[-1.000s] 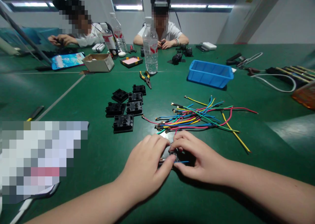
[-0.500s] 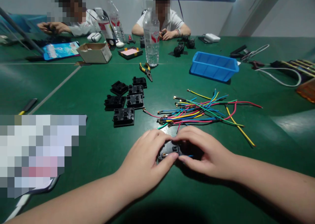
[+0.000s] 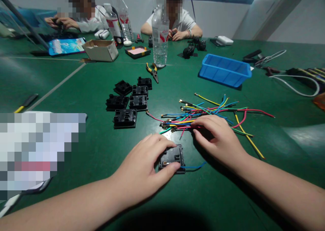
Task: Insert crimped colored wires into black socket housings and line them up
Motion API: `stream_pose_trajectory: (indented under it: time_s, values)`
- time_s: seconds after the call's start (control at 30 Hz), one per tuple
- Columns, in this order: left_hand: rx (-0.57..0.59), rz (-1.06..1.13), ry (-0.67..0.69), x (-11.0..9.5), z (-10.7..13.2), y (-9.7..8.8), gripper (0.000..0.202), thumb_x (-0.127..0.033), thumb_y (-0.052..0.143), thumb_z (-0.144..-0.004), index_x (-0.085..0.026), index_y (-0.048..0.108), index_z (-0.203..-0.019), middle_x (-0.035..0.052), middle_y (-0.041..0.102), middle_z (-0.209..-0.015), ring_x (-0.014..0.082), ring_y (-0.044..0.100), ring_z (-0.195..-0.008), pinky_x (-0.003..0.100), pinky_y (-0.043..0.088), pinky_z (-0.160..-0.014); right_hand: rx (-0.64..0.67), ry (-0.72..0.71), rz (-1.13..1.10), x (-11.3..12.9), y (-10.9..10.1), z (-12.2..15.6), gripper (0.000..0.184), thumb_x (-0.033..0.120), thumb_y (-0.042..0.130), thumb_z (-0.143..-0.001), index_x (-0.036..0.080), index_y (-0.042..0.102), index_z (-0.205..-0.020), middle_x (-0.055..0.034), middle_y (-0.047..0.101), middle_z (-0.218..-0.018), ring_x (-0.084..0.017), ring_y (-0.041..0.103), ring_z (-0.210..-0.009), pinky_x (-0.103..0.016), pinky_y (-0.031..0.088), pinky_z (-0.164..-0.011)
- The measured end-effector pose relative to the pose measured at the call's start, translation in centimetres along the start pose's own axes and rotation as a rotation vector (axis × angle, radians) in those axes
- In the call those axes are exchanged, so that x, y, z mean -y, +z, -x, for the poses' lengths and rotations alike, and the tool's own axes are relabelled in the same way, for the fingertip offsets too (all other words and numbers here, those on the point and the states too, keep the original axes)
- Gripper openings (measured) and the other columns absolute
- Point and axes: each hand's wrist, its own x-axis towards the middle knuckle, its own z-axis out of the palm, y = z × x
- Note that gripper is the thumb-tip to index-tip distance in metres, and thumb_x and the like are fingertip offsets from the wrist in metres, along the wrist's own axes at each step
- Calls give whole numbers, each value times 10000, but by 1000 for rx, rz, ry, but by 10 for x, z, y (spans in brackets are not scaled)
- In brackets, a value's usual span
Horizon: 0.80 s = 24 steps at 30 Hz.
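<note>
Close to the near edge of the tabletop point(image 3: 83, 85), about midway along it, a housing point(image 3: 172, 158) lies flat between the thumb and fingers of the left hand point(image 3: 144, 170). A wire point(image 3: 194, 166) runs out of its right side along the tabletop. The right hand point(image 3: 218, 139) lies just behind and to the right, fingertips on the near side of a loose pile of wires point(image 3: 203, 114). Left of the pile, apart from both hands, lie spare housings point(image 3: 129, 100). Behind them lie pliers point(image 3: 152, 71), and behind those stands a bottle point(image 3: 160, 38). A bin point(image 3: 224, 70) sits behind the pile, toward the right edge. A box point(image 3: 100, 50) sits toward the far left corner.
</note>
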Motion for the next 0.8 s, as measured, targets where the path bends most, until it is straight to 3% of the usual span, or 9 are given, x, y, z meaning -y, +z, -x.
stream_pose_trajectory:
  time_s: [0.17,0.33,0.53,0.8]
  values:
    - [14,47,33,-1,2,-2,240,-341,489,-937,-234,568,-1137,38,595,-1120,205,540,-1055,370,429,-926,25,10,-26,0,1,0,109,161,594,-834,183,632,-934,-56,665,-957,-230,584,-937,-420,440,-826]
    - [-126,133,-31,1,2,-5,188,-294,438,-956,-229,567,-1078,23,578,-1066,163,548,-1002,304,439,-892,53,-6,-59,-1,1,0,63,148,557,-853,169,613,-876,-54,645,-876,-210,579,-847,-389,446,-759]
    - [-243,53,-84,5,-3,-6,145,-269,467,-929,-212,590,-982,17,613,-986,187,550,-970,336,435,-857,13,-43,-88,3,-2,0,51,145,552,-863,170,596,-869,-43,627,-826,-181,564,-794,-348,452,-722]
    - [-257,60,-138,5,-6,-7,129,-260,495,-903,-205,604,-946,13,628,-937,187,579,-911,341,455,-830,-17,-77,-159,9,-5,1,102,121,542,-848,203,585,-890,-36,629,-829,-176,591,-776,-311,484,-683]
